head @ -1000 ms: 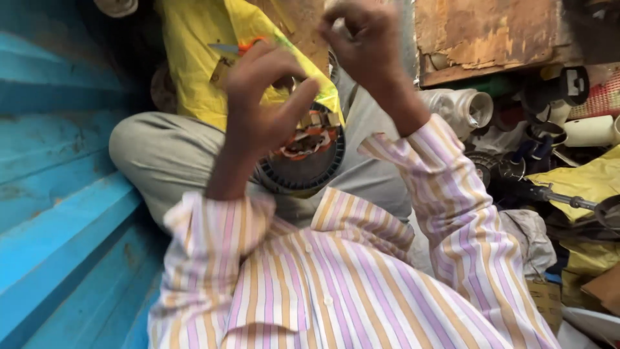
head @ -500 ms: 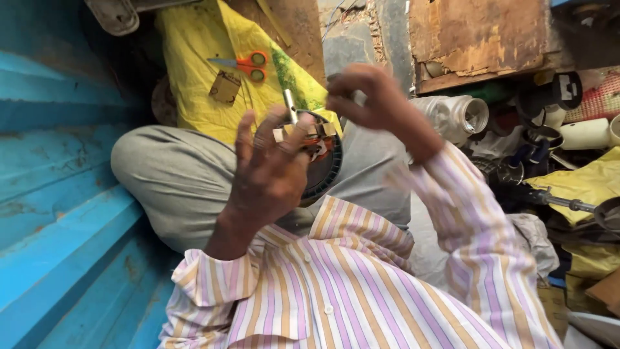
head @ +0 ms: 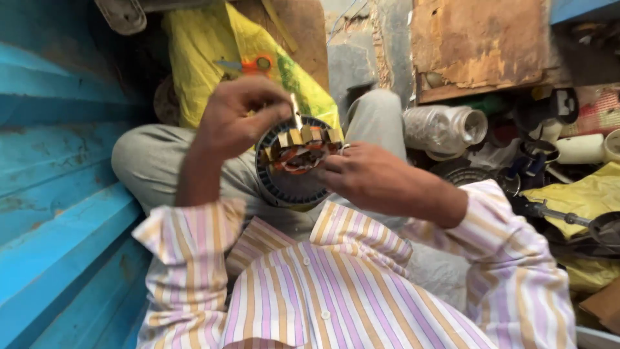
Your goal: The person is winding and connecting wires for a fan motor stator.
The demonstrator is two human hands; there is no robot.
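Change: half a second ago the left hand was spread open in front of the stator; now it has closed on a thin strip above it, and the right hand has come down from above to the stator's right side.
Left hand (head: 236, 123): fingers curled and pinched on the top of a thin pale strip (head: 296, 111), which stands nearly upright with its lower end at the stator's top edge.
Right hand (head: 374, 181): closed around the right side of the stator, fingertips at the winding slots, thumb hidden.
Motor stator (head: 294, 161): a round, dark laminated ring with copper-coloured windings and tan slot pieces, held over the person's lap between both hands, its face tilted toward the camera.
Lap: grey trousers (head: 155, 161) behind the stator, striped shirt sleeves at both wrists.
Yellow bag (head: 200, 58): lies beyond the knees, with orange-handled scissors (head: 248, 64) resting on it.
Left side: blue painted wall (head: 51, 168) just beside the left arm.
Right side: clear plastic jar (head: 445, 126) on its side, near the right knee, among tools and clutter too jumbled to tell apart.
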